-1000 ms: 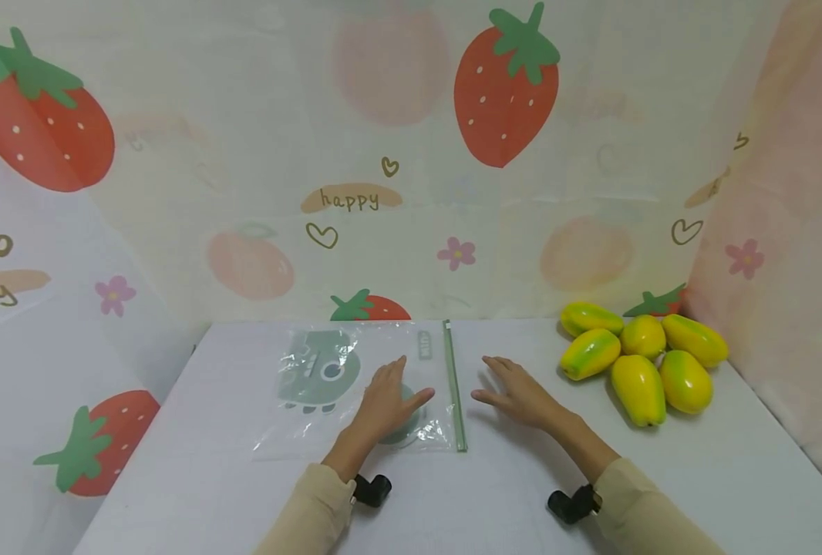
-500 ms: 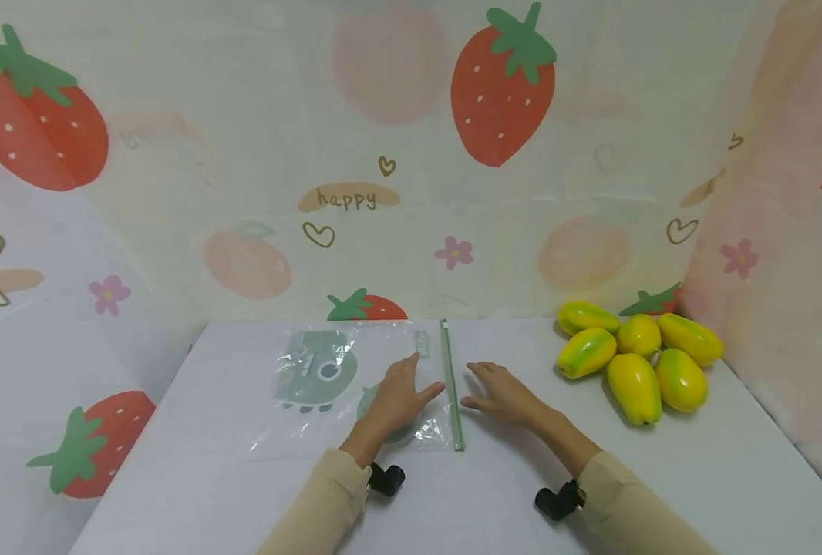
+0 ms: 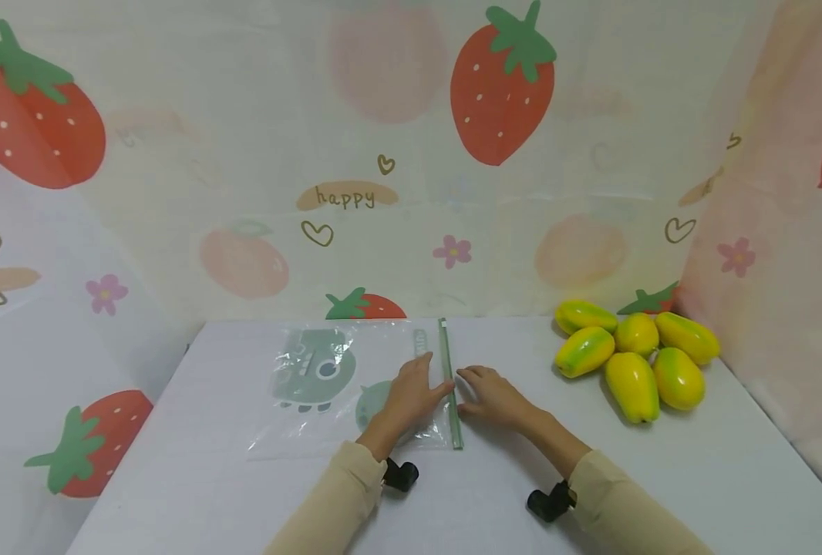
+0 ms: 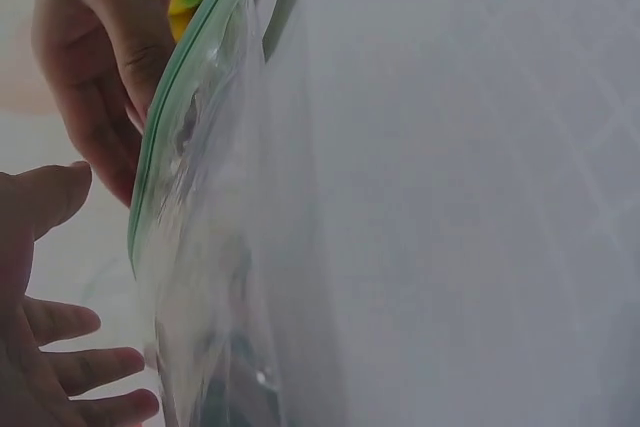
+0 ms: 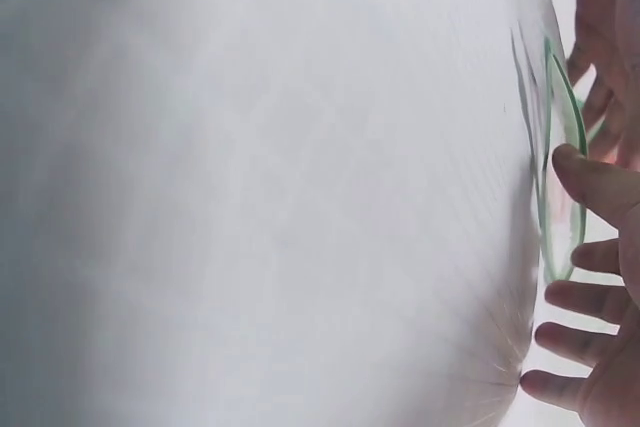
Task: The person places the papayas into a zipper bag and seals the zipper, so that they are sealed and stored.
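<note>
A clear plastic zip bag [image 3: 314, 370] with a green cartoon print lies flat on the table, its green zip strip [image 3: 458, 432] along the right edge. My left hand [image 3: 407, 401] is over the bag's right part, thumb tip at the strip, fingers extended. Just right of the strip, my right hand [image 3: 497, 401] has its fingers and thumb apart, fingertips close to it. In the left wrist view the green-edged bag [image 4: 210, 247] runs beside both hands. The right wrist view shows the strip [image 5: 578, 117] bowed into a narrow loop near the fingertips.
Several yellow-green, papaya-shaped fruits [image 3: 633, 389] sit grouped at the table's back right. A strawberry-printed cloth [image 3: 504, 100] hangs behind and at both sides of the white table [image 3: 196, 478].
My left hand has moved right across the bag until its thumb reaches the zip strip. My right hand has come left towards the strip. Bag and fruits stay put.
</note>
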Motion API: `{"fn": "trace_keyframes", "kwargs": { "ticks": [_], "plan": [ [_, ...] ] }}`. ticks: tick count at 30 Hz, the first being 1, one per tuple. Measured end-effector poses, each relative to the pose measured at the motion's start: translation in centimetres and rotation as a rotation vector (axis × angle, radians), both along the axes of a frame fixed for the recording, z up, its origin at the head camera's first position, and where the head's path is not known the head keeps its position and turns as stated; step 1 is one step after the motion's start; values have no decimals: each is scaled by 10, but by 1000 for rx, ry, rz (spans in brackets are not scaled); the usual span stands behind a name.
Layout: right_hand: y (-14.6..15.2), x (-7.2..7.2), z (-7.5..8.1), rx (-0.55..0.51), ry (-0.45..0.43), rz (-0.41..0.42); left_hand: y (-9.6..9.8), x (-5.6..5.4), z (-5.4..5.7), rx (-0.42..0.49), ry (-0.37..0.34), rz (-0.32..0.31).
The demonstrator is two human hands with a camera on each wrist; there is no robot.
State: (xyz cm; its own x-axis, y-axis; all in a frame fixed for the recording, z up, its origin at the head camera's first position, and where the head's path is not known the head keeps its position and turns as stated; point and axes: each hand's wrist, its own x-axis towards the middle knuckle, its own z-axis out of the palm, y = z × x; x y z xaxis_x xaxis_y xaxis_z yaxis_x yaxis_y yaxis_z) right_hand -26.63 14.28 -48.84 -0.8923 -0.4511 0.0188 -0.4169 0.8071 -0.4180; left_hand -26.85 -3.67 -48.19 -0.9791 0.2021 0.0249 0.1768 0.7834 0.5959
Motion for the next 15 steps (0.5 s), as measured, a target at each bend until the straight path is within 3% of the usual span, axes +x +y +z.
{"fn": "trace_keyframes", "kwargs": {
  "ticks": [15],
  "plan": [
    [-8, 0, 0, 65, 63, 68, 9, -1, -6, -81, -2, 27]
  ]
}}
